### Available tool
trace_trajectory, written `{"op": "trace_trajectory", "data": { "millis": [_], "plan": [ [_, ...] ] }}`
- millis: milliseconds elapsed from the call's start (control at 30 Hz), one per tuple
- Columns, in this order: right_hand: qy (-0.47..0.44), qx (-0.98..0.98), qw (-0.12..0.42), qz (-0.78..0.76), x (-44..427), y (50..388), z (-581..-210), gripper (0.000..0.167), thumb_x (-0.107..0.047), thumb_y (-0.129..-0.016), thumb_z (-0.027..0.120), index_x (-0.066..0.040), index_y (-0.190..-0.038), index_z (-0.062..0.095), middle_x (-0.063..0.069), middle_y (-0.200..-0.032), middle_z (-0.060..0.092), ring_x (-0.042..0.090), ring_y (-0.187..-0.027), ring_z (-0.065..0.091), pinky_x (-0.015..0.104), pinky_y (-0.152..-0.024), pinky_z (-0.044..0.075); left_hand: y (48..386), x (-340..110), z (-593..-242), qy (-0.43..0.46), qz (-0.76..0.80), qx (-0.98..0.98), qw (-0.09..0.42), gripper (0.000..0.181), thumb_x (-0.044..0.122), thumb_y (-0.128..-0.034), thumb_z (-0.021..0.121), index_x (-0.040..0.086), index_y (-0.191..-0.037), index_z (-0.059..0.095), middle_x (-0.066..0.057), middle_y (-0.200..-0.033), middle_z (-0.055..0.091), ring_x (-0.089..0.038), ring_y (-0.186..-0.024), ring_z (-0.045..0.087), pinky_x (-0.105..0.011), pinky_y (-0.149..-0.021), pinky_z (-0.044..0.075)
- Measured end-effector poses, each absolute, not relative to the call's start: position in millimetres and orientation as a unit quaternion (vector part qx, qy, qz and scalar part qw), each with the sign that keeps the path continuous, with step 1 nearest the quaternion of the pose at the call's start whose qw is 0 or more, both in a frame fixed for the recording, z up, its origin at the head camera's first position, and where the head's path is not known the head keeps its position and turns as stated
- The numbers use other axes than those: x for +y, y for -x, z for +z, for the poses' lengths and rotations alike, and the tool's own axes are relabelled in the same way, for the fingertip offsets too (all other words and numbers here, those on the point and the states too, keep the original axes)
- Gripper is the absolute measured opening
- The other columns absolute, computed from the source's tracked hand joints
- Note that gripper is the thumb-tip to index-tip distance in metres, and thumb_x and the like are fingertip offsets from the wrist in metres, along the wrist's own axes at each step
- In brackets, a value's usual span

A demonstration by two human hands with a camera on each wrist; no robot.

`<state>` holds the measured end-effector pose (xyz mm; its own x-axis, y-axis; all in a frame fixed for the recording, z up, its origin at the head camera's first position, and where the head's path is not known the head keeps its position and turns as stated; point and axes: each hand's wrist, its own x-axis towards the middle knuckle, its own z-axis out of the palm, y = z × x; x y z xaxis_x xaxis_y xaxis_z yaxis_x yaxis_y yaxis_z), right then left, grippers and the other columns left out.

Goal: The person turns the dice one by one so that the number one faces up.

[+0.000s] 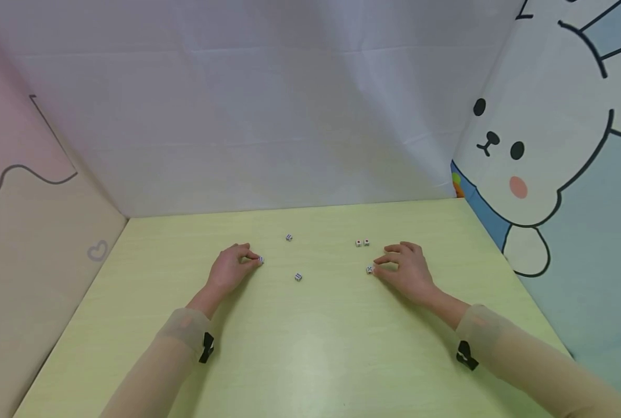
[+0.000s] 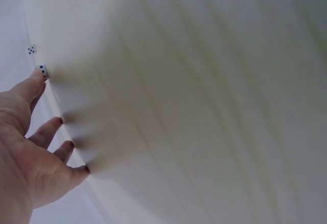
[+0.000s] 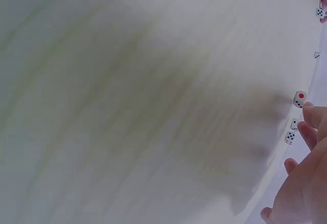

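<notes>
Pale yellow tabletop spreads under your left hand, pinching the left die, then under a far loose die, near loose die, paired dice, and the right die your right hand pinches, apparently repositioning both, which next calls for steadiness.

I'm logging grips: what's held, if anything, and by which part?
Left hand pinches a white, dark-dotted cubic die by its sides. Right hand touches a white, red-dotted cubic die; grip unclear.
</notes>
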<state>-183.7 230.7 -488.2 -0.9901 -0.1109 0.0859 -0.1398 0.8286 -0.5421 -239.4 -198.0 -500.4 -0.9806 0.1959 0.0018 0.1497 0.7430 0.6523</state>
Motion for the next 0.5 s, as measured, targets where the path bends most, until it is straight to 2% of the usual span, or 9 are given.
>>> {"op": "trace_trajectory", "data": {
  "millis": [300, 500],
  "plan": [
    [-0.08, -0.967, 0.031, 0.24, 232.9, 186.2, -482.6, 0.026, -0.032, -0.091, 0.079, -0.013, -0.109, 0.081, 0.015, -0.134, 0.062, 0.046, -0.135, 0.035, 0.064, -0.11, 0.03, 239.7, -198.1, -500.5, -0.095, 0.336, 0.936, 0.034, 0.019, 0.023, -0.0967, 0.074, 0.008, -0.107, 0.077, -0.024, -0.149, 0.051, -0.048, -0.146, 0.031, -0.064, -0.121, 0.017],
    [-0.087, -0.971, 0.04, 0.218, 232.1, 187.3, -477.8, 0.021, -0.029, -0.089, 0.081, -0.015, -0.104, 0.083, 0.014, -0.129, 0.065, 0.044, -0.131, 0.04, 0.063, -0.108, 0.034, 239.9, -197.8, -500.3, -0.096, 0.333, 0.937, 0.034, 0.019, 0.023, -0.0965, 0.074, 0.007, -0.107, 0.078, -0.024, -0.149, 0.052, -0.049, -0.146, 0.031, -0.064, -0.121, 0.016]
  ]
}}
